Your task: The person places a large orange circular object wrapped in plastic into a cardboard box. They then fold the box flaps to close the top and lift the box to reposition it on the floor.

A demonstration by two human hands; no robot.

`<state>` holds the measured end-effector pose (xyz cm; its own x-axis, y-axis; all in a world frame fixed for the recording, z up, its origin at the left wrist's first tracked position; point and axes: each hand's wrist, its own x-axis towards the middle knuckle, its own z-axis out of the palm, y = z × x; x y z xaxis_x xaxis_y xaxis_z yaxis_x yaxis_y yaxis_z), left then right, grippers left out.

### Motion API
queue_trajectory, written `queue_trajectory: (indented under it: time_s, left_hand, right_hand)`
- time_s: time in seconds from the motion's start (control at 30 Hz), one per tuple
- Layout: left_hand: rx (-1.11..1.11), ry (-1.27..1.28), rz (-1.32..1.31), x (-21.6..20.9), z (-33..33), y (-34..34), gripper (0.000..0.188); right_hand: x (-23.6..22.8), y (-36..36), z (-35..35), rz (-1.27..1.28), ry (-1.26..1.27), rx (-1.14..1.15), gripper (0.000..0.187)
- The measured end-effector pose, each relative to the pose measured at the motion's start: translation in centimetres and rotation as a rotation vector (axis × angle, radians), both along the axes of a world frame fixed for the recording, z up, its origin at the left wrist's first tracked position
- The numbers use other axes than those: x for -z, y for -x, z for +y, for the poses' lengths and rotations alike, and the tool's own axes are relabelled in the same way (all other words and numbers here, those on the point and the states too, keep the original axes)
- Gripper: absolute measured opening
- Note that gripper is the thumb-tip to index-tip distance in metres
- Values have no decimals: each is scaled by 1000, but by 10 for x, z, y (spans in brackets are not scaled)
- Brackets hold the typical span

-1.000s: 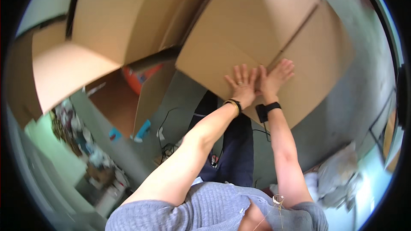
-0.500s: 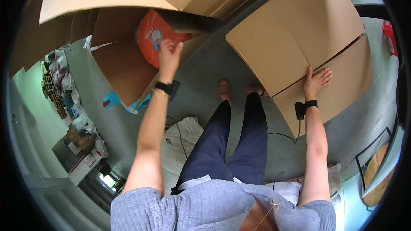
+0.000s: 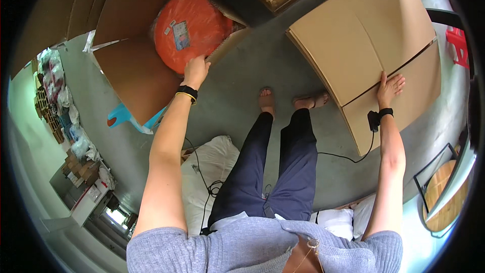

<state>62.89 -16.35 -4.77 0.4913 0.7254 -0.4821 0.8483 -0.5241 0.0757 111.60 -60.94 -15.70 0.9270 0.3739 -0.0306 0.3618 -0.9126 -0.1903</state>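
A large closed cardboard box (image 3: 371,55) stands on the grey floor (image 3: 262,65) at the far right, bare floor between it and the open box (image 3: 134,65) at the far left. The right hand (image 3: 390,87) lies flat, fingers spread, on the closed box's top by its seam. The left hand (image 3: 195,71) curls its grip onto the near edge of the round orange wrapped disc (image 3: 192,28) lying inside the open box.

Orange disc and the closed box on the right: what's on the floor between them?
In the head view, bare grey floor and the person's two sandalled feet lie between the orange disc and the closed cardboard box.
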Motion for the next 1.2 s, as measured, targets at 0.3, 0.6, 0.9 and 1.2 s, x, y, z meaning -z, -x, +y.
queue_trajectory:
  time_s: [0.3,0.6,0.9,1.2]
  left_hand:
    - [157,44,52,-27,-7,12,16]
    - [217,97,-65,-47,-79,56,15]
    - [279,139,-35,-61,-216,87,18]
    - [236,246,8,-37,-372,113,14]
  right_hand:
    - [3,-2,2,3,-36,12,93]
    - [2,-6,1,27,-47,10,98]
    - [-6,1,11,76,-72,6,104]
    - [-3,-5,9,98,-87,25,110]
